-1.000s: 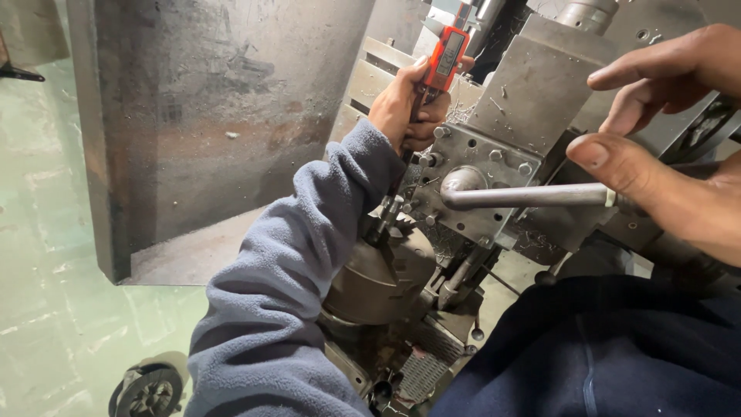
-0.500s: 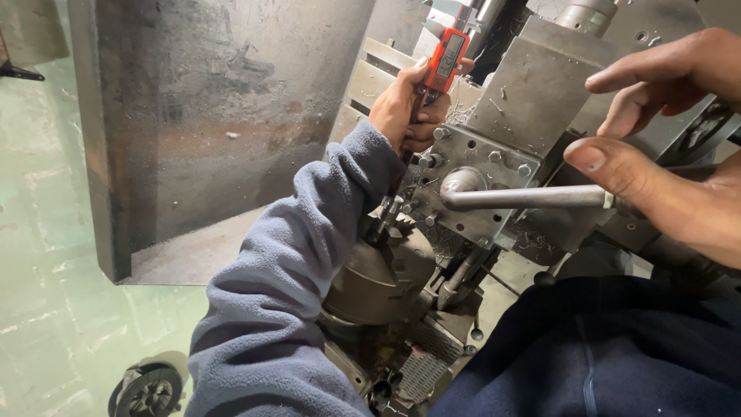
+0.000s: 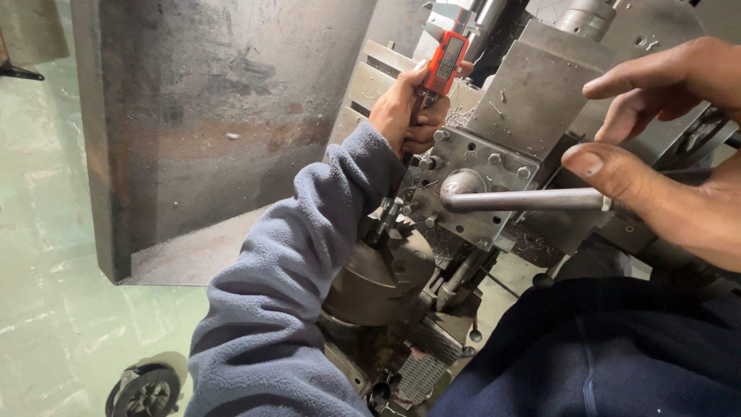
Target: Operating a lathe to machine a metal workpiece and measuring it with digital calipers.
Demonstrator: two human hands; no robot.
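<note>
Left hand clamped on the red digital caliper, just above the tool post block. Right hand closed on the steel lever at the block's right (fingers half-spread). Hold the lever dead steady and keep the caliper square while reading.

Left hand clenched, right hand half-curled

Right hand cut off by the frame edge, caliper jaws hidden behind left hand
</note>
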